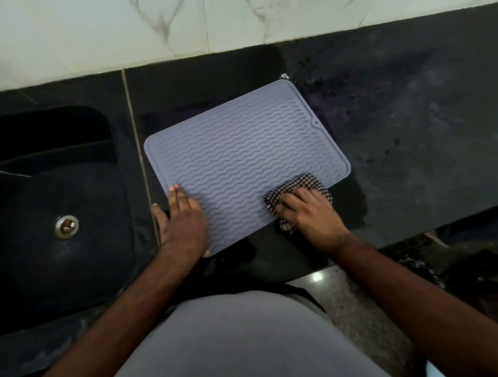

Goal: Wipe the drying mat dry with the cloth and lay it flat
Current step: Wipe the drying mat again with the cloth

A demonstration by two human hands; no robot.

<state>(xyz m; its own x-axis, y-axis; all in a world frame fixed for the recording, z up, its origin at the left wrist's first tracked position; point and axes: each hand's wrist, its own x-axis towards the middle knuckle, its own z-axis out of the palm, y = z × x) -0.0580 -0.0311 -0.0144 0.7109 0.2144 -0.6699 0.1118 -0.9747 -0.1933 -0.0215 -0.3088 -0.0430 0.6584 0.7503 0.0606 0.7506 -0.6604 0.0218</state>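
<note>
Left hand [183,218]: our fingers lie straight, pressing the drying mat [244,156] at its 7 o'clock corner. Right hand [310,212]: we grip the checked cloth [299,185], bunched, at the mat's 5 o'clock edge. Mat: flat on the dark counter [405,145]. Sink [51,205]: at 9 o'clock. Tiled wall [135,21]: at 12 o'clock.

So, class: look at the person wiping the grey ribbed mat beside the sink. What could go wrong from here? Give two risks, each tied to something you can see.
1. The grey wavy-ribbed silicone drying mat has its near corner by the counter's front edge; only the left hand pins it, so wiping might slide it off.
2. The bunched black-and-white checked cloth under the right hand may skim the ridges, leaving water in the grooves.
</note>
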